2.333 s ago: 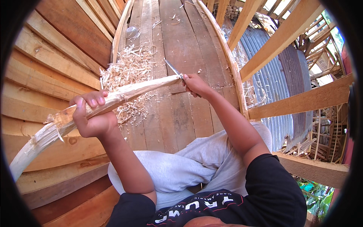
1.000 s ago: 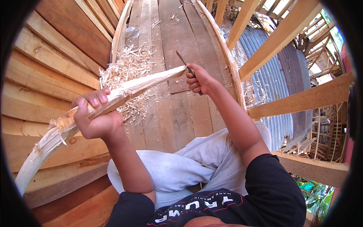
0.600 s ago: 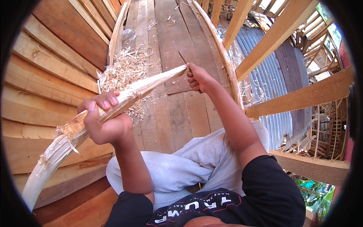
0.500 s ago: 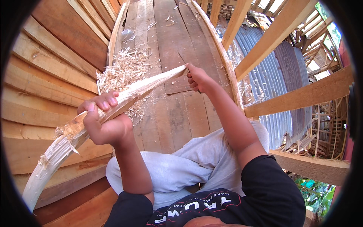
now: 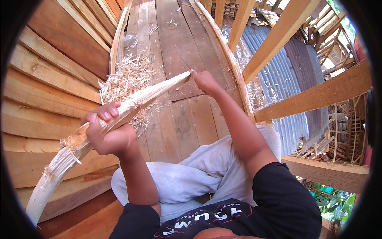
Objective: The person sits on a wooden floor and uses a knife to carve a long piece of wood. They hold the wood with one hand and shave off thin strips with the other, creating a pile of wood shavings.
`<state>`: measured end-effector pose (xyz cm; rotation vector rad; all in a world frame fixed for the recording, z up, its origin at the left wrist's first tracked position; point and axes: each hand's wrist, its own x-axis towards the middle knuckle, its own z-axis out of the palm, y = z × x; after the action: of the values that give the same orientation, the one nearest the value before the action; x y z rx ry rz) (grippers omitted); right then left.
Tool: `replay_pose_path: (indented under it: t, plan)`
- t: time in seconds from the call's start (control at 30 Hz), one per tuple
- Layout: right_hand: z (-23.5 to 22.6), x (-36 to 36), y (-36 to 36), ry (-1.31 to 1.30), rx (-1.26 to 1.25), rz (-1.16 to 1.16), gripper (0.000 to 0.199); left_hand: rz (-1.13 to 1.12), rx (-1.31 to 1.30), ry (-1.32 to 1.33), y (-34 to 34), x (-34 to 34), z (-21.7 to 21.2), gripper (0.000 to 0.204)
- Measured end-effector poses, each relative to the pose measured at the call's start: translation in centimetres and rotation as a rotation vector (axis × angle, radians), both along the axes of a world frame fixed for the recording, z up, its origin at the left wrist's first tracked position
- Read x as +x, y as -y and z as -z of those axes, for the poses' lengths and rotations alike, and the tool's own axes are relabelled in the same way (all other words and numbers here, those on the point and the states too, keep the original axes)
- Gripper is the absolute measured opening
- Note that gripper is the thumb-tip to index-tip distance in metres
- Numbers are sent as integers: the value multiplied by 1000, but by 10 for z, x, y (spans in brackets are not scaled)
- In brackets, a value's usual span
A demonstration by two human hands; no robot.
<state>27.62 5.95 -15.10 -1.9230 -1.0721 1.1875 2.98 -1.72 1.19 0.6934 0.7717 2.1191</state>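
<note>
A long, curved, peeled pale branch [image 5: 139, 99] runs from the lower left up to a tapered end near the middle. My left hand [image 5: 110, 135] is closed around its middle, thumb on top, above my lap. Rough, frayed patches mark the wood to the left of that grip. My right hand [image 5: 205, 82] is closed at the tapered tip, holding a knife whose thin dark blade [image 5: 185, 63] sticks out past the fingers to the upper left. The knife's handle is hidden in the fist.
Curled wood shavings [image 5: 125, 77] are heaped on the plank floor [image 5: 175, 40], beside a clear cup [image 5: 129, 41]. A board wall [image 5: 51, 91] rises at left. Right stand wooden rails [image 5: 314, 95], with corrugated metal sheets [image 5: 274, 63] beyond. My crossed legs [image 5: 187, 175] are below my hands.
The whole view has shifted slightly, and the floor, branch tip and blade sit a little further left. Both hands keep their grips, the right still at the branch's tip.
</note>
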Motion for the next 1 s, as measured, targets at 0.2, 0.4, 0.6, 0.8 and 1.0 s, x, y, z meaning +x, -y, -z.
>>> replay_pose_path:
  t: [0.2,0.4,0.6,0.8,1.0]
  plan:
    - [-27,-8,2,289,57,-160,63,-83,-54,65,-4,-9,-10,13]
    - [-13,-8,4,229,41,-139,57,-47,-21,41,-5,-19,-6,13]
    - [-25,-8,7,-380,-259,-93,49,-36,-42,40,-8,-32,-9,14]
    - [-18,10,-4,-908,-441,62,46,9,-27,58,-7,-38,-14,11]
    - [16,41,-13,-810,-226,510,46,-23,-7,15,-2,-49,-20,11]
